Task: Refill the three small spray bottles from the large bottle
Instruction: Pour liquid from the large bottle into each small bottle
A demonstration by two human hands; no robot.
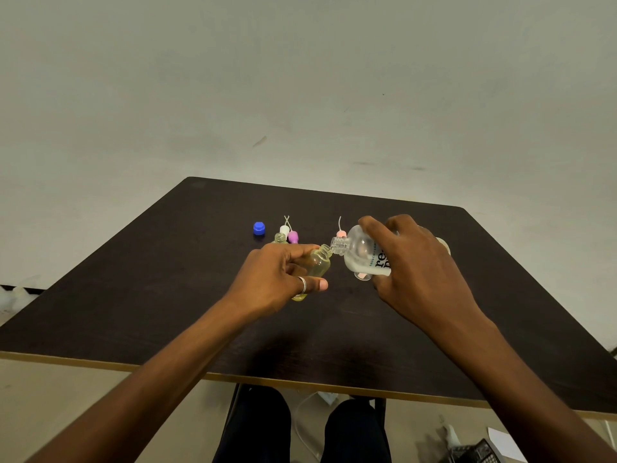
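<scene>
My left hand [277, 279] grips a small yellowish spray bottle [317, 265], uncapped and tilted, just above the dark table [167, 295]. My right hand [417, 262] holds the large clear bottle [359, 255] tipped on its side, its threaded neck touching the small bottle's mouth. A clear small bottle [362, 276] shows partly below the large one. Another small bottle [280, 238] stands behind my left hand, mostly hidden.
A blue cap [259, 228] lies at the back left of the table. White [284, 228], purple [293, 236] and pink [341, 233] spray heads with thin tubes rest near the bottles. The wall rises behind the table; my legs and floor clutter lie below the front edge.
</scene>
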